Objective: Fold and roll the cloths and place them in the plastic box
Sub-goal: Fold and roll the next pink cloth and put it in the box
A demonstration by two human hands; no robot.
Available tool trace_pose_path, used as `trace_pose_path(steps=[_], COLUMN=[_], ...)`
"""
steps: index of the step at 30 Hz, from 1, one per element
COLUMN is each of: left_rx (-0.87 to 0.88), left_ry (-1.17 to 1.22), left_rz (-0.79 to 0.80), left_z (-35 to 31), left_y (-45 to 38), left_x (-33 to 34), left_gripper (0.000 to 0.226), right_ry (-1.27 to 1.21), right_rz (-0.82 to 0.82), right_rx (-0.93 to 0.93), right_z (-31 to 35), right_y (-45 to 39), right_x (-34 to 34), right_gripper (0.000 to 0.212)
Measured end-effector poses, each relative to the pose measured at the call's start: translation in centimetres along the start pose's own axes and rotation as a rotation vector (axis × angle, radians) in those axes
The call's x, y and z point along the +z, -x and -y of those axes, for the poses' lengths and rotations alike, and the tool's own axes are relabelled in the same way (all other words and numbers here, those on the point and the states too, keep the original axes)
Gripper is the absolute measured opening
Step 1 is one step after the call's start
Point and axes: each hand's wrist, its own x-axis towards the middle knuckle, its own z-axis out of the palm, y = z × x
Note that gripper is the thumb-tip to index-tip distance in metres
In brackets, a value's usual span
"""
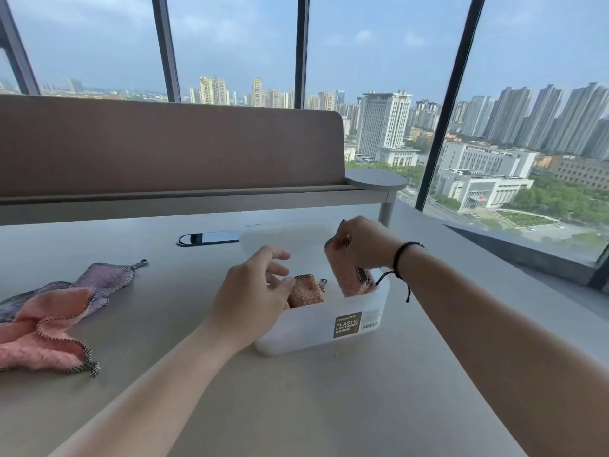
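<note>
Now right hand (359,245) grips rolled pink cloth (346,275) upright in plastic box (316,324); left hand (253,291) loose-fingered at box rim.

Your head camera records in bright, even daylight entering through the windows (379,61) ahead of you. The hazy sky gives soft light, so shadows on the table (296,407) are faint and diffuse. The translucent plastic box (316,321) reads pale and slightly washed out. Wide-angle distortion bends the window frames (301,51) outward and stretches your forearms at the lower edges. Distant buildings appear slightly soft.
</note>
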Motion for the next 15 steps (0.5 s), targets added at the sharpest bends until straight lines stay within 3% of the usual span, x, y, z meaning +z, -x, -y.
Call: trace_pose_path(steps=[9,12,15], left_rx=[0.047,0.065,0.072], left_ry=[-0.106,-0.122,-0.128], left_rz=[-0.055,-0.057,-0.048], left_z=[1.3,1.4,1.5], left_y=[-0.8,-1.1,-1.3], left_x=[1.2,1.2,1.1], left_gripper=[0.024,0.024,0.024], right_ry=[0.167,0.161,0.189], right_rz=[0.232,0.275,0.343], right_rx=[0.068,0.097,0.134], right_z=[0.1,0.1,0.3], right_y=[-3.4,-4.0,-3.6], right_x=[3.7,4.1,4.0], right_gripper=[0.025,0.01,0.027])
